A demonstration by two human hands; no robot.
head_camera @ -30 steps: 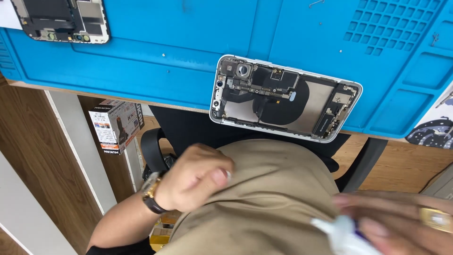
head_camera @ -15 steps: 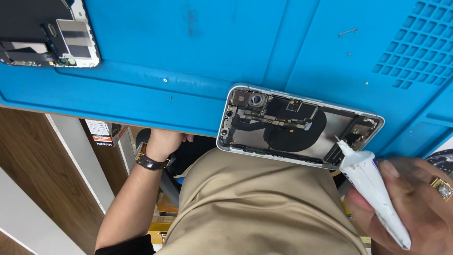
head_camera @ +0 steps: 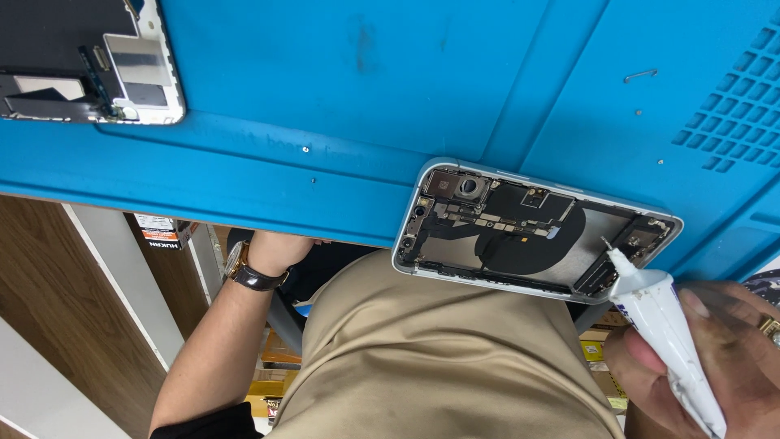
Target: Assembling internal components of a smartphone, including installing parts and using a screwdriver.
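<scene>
While the opened white-framed phone body [head_camera: 536, 232] lies on the blue silicone mat [head_camera: 341, 97] at the table edge, a white adhesive tube [head_camera: 662, 337] is clamped in the right hand [head_camera: 707, 366], nozzle at the lower corner; no adhesive bead is visible yet; the detached screen panel [head_camera: 85, 61] remains unfitted; the left hand [head_camera: 272, 248] reaches under the table, its grip cannot be told.

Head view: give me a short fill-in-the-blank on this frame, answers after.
1. The right hand holds a white ____ whose nozzle points at the opened phone.
2. The phone lies on a ____ mat.
3. The left hand reaches under the table edge; its wrist wears a ____.

Answers: tube; blue; watch
</scene>
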